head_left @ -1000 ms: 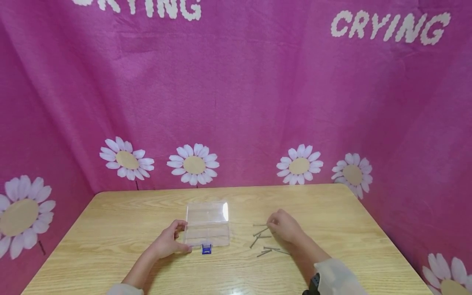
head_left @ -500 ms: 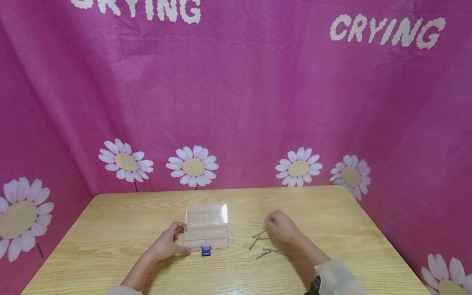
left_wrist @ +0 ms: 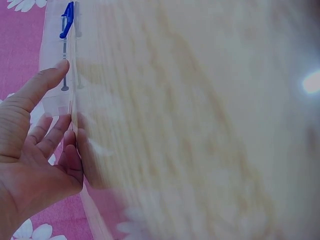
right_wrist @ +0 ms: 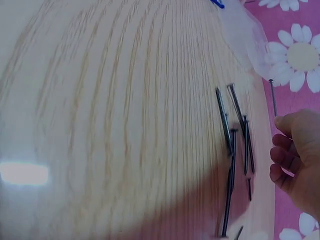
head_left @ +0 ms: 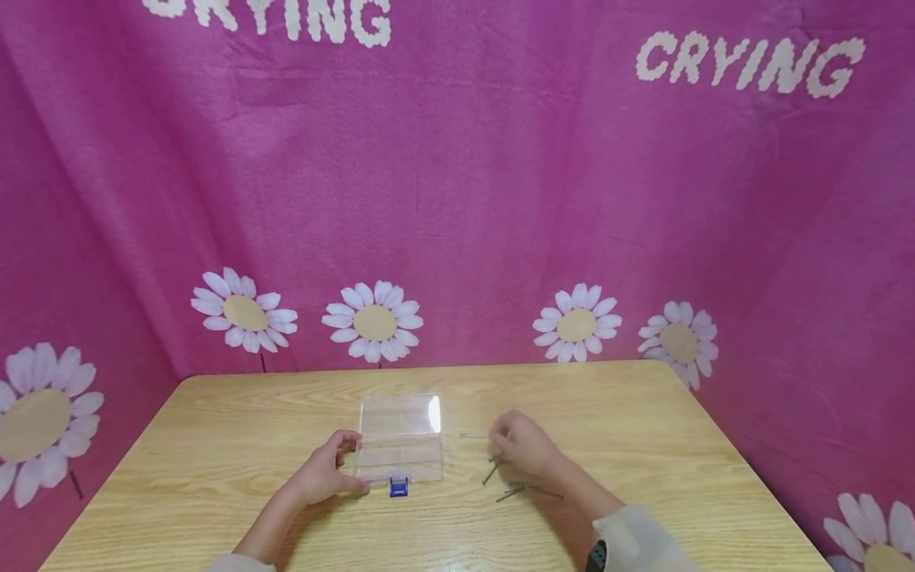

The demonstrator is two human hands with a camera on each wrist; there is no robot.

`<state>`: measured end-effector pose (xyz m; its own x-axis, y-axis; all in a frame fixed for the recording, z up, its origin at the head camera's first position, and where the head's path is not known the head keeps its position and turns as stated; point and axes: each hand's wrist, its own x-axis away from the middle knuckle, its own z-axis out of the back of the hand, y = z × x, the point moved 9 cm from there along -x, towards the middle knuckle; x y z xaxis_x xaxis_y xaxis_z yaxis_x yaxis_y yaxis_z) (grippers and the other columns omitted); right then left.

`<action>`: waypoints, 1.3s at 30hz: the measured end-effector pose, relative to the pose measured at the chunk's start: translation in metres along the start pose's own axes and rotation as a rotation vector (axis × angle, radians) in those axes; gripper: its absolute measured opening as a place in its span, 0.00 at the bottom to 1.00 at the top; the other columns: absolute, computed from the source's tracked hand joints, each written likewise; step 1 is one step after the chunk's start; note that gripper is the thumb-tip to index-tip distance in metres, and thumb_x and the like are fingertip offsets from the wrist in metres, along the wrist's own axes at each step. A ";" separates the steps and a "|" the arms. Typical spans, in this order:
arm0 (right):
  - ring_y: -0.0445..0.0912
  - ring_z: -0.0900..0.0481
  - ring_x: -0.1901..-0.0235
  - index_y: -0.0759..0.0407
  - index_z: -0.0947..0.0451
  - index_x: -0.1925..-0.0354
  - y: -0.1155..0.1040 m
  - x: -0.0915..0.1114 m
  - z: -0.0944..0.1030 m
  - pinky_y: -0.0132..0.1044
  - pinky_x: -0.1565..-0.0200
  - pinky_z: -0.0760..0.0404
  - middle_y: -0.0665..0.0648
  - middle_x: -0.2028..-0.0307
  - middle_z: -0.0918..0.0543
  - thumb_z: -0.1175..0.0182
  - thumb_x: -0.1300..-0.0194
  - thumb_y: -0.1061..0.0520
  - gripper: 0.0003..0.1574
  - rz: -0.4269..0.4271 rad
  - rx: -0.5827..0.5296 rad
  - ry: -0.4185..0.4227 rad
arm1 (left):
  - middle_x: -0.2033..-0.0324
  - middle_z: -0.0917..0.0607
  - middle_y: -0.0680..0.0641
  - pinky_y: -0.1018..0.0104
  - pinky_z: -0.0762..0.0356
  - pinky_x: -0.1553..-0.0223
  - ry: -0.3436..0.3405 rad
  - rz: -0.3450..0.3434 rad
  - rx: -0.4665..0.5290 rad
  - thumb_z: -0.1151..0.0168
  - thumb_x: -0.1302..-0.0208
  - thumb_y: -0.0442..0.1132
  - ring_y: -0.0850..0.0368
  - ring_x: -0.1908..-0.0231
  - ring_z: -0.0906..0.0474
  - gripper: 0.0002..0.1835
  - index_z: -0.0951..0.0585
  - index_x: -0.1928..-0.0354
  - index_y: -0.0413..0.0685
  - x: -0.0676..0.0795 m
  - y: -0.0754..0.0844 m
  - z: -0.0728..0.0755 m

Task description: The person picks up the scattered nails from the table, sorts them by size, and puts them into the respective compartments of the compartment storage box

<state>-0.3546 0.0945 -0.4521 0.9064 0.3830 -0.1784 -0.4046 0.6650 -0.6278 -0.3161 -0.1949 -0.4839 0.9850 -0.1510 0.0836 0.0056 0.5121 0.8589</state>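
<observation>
A clear plastic box [head_left: 400,457] with a blue latch [head_left: 399,487] stands with its lid raised on the left half of the table. My left hand [head_left: 326,469] holds it by the left side, thumb at the front corner and fingers along the side wall. Between thumb and forefinger, my right hand [head_left: 525,446] pinches a nail [right_wrist: 273,97], its head pointing away from the fingers, toward the box. Below that hand several more nails [right_wrist: 232,160] lie loosely crossed on the wood; the hand partly hides them in the head view.
The light wooden table [head_left: 236,421] ends at the back against a pink cloth [head_left: 457,199] printed with daisies and white lettering. The cloth also hangs along both sides. A dark watch [head_left: 596,556] sits at the right sleeve.
My right hand has moved left, toward the box, carrying the pinched nail away from the others. My left hand stays on the box.
</observation>
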 end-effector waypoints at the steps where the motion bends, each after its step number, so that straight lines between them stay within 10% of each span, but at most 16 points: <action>1: 0.40 0.25 0.68 0.62 0.23 0.68 -0.002 0.000 -0.001 0.35 0.61 0.23 0.52 0.69 0.21 0.47 0.37 0.62 0.06 0.006 -0.001 0.002 | 0.45 0.25 0.38 0.43 0.39 0.38 0.000 0.000 -0.001 0.23 0.62 0.31 0.39 0.41 0.33 0.40 0.33 0.44 0.38 0.000 0.000 0.000; 39: 0.39 0.27 0.67 0.60 0.19 0.65 -0.088 -0.014 -0.060 0.30 0.61 0.24 0.51 0.68 0.21 0.44 0.36 0.57 0.08 0.153 0.049 -0.140 | 0.46 0.25 0.37 0.43 0.38 0.40 0.003 -0.022 -0.009 0.24 0.62 0.29 0.39 0.44 0.32 0.40 0.33 0.44 0.36 0.003 0.004 -0.001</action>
<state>-0.3249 -0.0079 -0.4400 0.8093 0.5653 -0.1596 -0.5449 0.6209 -0.5635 -0.3129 -0.1921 -0.4807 0.9851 -0.1602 0.0631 0.0291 0.5159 0.8562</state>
